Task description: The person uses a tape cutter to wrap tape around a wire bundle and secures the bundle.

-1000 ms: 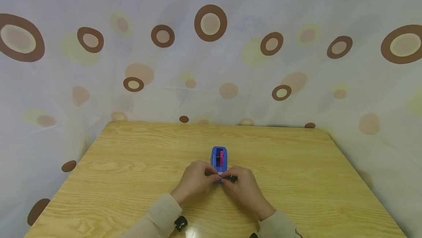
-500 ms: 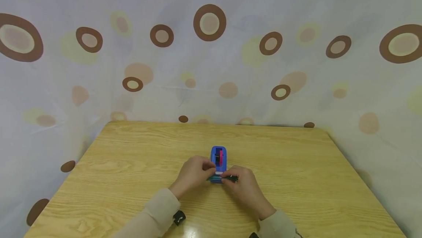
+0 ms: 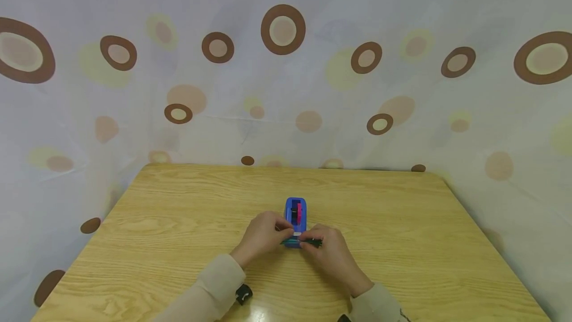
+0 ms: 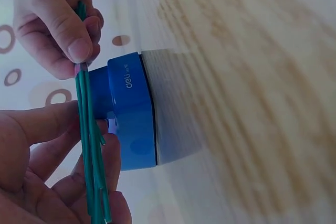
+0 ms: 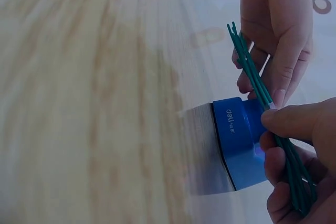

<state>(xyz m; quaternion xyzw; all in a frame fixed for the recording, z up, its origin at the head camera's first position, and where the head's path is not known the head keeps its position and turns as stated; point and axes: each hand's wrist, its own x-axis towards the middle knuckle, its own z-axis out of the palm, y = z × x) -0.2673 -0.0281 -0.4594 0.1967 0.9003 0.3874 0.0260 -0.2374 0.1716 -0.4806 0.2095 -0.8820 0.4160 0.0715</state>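
Both hands (image 3: 262,234) (image 3: 329,248) aslant, close together

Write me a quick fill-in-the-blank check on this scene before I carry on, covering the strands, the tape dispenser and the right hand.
1. The right hand pinches a bundle of thin strands whose colour is ____.
2. The brand word printed large on the tape dispenser reads ____.
3. The main body of the tape dispenser is coloured ____.
4. In the head view, the pink disc inside the dispenser appears ____ in the picture than the strands.

Missing words: green; deli; blue; higher.
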